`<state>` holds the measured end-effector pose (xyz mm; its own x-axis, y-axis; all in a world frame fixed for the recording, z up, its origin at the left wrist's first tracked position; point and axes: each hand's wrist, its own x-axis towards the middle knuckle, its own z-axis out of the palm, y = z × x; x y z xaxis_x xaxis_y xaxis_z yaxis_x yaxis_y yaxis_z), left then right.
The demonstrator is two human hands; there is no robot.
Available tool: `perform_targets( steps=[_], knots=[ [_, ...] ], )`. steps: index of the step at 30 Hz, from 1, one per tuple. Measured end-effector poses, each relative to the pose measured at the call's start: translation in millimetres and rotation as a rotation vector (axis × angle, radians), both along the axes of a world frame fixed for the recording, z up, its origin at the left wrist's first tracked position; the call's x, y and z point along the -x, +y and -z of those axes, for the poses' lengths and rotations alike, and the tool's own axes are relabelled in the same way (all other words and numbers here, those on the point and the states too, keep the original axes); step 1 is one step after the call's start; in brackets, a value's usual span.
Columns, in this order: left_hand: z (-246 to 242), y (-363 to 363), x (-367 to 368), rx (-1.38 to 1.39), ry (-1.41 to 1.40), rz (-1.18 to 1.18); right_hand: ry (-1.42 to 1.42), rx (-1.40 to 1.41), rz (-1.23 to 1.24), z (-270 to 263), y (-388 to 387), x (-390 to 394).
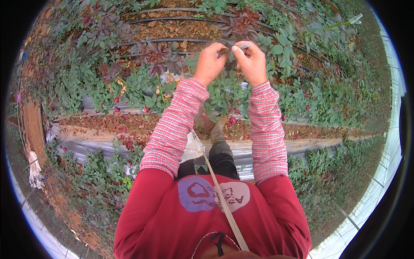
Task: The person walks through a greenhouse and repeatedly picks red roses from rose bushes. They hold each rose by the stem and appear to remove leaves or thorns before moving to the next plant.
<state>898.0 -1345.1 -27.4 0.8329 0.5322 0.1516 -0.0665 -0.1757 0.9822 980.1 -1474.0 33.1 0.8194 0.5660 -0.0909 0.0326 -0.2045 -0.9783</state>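
My left hand (209, 64) and my right hand (251, 63) are raised close together over a row of leafy rose plants. Between the left thumb and fingers is a dark leafy shoot tip (222, 51). The right thumb and forefinger pinch a small greyish-purple piece (243, 47); its exact kind is too small to tell. Dark leaves below the fingertips are blurred and partly covered by the hands. Green rose foliage (220, 94) spreads beneath my wrists.
Black irrigation tubes (174, 40) cross the soil beyond the row. A stem at the right bears a white sleeve (355, 18). A translucent white bag (192, 149) hangs by my legs, near a strap (223, 194). Fallen petals (129, 142) lie along the furrow, beside plastic mulch (97, 145).
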Motion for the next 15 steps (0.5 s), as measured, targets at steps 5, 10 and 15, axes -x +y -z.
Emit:
perform_targets(
  steps=[5, 10, 15],
  knots=[
    [0, 0, 6, -0.075, 0.079, 0.015, -0.402, 0.245, 0.088, 3, 11, 8],
    [-16, 0, 33, -0.23, -0.037, -0.248, -0.13, 0.021, 0.07, 4, 4, 20],
    [-3, 3, 106, 0.087, 0.03, -0.383, -0.048, 0.094, 0.042, 12, -46, 64]
  ],
)
